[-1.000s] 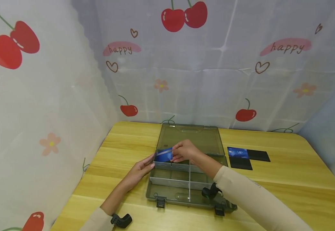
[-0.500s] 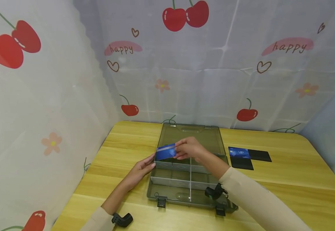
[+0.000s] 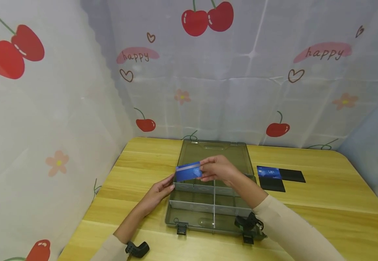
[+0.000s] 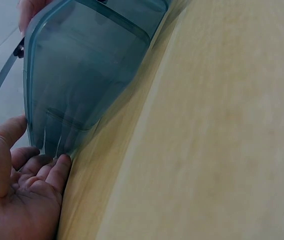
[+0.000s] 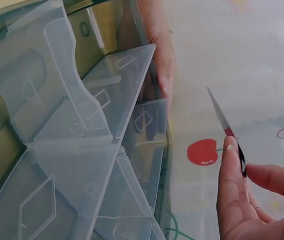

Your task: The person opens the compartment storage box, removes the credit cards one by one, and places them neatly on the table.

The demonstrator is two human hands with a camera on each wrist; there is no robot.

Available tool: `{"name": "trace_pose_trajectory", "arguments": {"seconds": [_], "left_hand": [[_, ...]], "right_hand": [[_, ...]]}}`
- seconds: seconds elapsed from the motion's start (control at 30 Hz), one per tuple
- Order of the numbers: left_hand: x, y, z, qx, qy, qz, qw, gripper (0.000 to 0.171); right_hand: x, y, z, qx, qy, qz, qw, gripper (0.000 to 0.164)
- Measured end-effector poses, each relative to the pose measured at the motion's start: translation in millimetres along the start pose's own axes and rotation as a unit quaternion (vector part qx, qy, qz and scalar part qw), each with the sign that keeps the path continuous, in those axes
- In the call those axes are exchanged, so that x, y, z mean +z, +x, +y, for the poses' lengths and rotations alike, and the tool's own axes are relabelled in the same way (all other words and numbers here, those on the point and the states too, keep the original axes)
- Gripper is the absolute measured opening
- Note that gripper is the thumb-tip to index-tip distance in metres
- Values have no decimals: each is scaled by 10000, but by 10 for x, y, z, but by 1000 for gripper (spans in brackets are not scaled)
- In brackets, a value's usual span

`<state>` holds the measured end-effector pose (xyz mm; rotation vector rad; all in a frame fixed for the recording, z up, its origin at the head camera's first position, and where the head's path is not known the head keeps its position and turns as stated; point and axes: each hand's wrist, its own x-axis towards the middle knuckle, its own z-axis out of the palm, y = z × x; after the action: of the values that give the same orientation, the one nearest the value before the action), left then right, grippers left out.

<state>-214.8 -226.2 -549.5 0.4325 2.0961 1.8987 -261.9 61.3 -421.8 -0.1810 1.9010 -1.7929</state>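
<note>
My right hand (image 3: 219, 170) pinches a blue card (image 3: 189, 171) with a pale stripe, holding it tilted above the back-left part of an olive see-through organizer box (image 3: 195, 218). In the right wrist view the card (image 5: 222, 117) appears nearly edge-on between thumb and fingers, apart from the clear dividers (image 5: 104, 185). My left hand (image 3: 157, 194) rests against the box's left side. Its fingertips touch the outer wall (image 4: 91, 65) in the left wrist view, with the thumb by the rim. The box lid (image 3: 215, 154) lies folded back behind it.
Right of the box lie a blue VIP card (image 3: 269, 172) and two black cards, one black card (image 3: 292, 175) beside it and another black card (image 3: 272, 184) in front. Cherry-print curtains (image 3: 224, 101) hang around the wooden table (image 3: 325, 217). Two latches (image 3: 181, 229) jut from the box's front.
My right hand has lifted the blue card from the back-left compartment and drawn it slightly up and to the right. The left hand stays at the box's side.
</note>
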Motion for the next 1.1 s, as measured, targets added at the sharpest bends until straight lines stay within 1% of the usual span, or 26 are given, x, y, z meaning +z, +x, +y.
{"name": "trace_pose_trajectory", "arguments": {"seconds": [0.23, 0.4, 0.6, 0.73, 0.97, 1.1], "left_hand": [[-7, -15, -2, -16, 64, 2, 10000, 64], [-14, -22, 12, 17, 74, 18, 10000, 64], [-1, -27, 33, -1, 152, 31, 9999, 62], [-12, -10, 22, 19, 178, 30, 9998, 62], [-23, 8, 13, 44, 150, 13, 9999, 63], [-8, -2, 3, 51, 117, -17, 9999, 63]], "right_hand": [[-30, -66, 16, -67, 255, -32, 9996, 35], [-56, -116, 49, -129, 319, -109, 9993, 37], [-107, -222, 91, -238, 220, -150, 9994, 41], [-134, -303, 94, -245, 168, -124, 9995, 43], [-198, -421, 109, -409, 385, -66, 9984, 41], [-253, -470, 143, -408, 449, 32, 9982, 40]]}}
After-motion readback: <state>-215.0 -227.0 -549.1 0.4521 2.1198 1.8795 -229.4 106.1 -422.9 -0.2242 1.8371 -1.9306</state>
